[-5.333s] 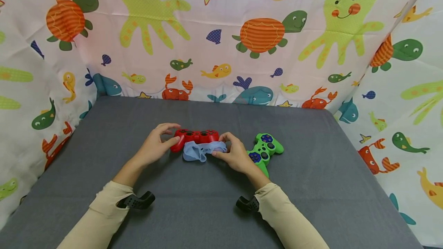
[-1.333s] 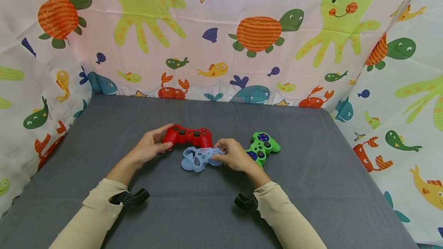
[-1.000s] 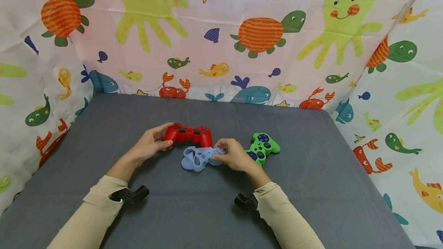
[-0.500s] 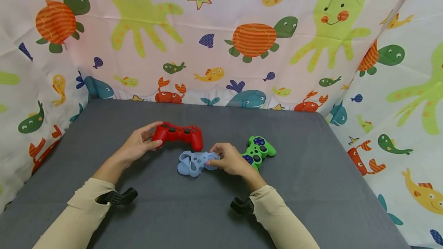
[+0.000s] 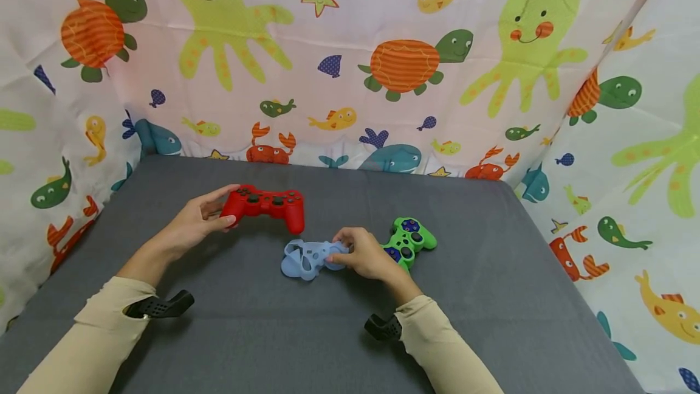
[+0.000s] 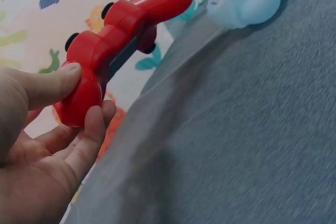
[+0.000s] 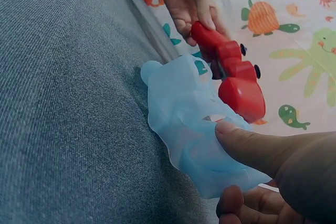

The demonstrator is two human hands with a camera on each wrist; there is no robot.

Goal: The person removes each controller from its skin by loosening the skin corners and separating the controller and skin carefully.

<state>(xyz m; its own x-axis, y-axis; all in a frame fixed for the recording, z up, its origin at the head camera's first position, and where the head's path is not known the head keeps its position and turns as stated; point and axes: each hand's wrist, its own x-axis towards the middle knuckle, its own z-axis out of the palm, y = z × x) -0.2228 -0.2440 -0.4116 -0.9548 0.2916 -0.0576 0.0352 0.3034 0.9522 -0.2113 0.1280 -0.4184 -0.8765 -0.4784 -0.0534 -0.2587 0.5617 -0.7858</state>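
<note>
My left hand [image 5: 194, 222] pinches a red game controller [image 5: 268, 204] by its left grip, thumb on one side and fingers on the other. In the left wrist view the controller [image 6: 123, 38] is tilted and held above the grey cloth. My right hand [image 5: 365, 253] pinches the right end of a light blue, translucent silicone controller cover [image 5: 304, 258], which has cut-out holes. The cover's left end lies low at the cloth. In the right wrist view the cover [image 7: 189, 121] hangs limp from thumb and fingers, with the red controller behind it.
A green game controller [image 5: 411, 236] with dark blue buttons lies just beyond my right hand, partly hidden by it. Grey cloth [image 5: 284, 345] covers the table. Curtains [image 5: 339, 29] printed with sea animals stand behind and at both sides.
The red controller, first close behind the blue cover, has moved left and away with my left hand. My right hand keeps its pinch; the cover has been laid out flatter.
</note>
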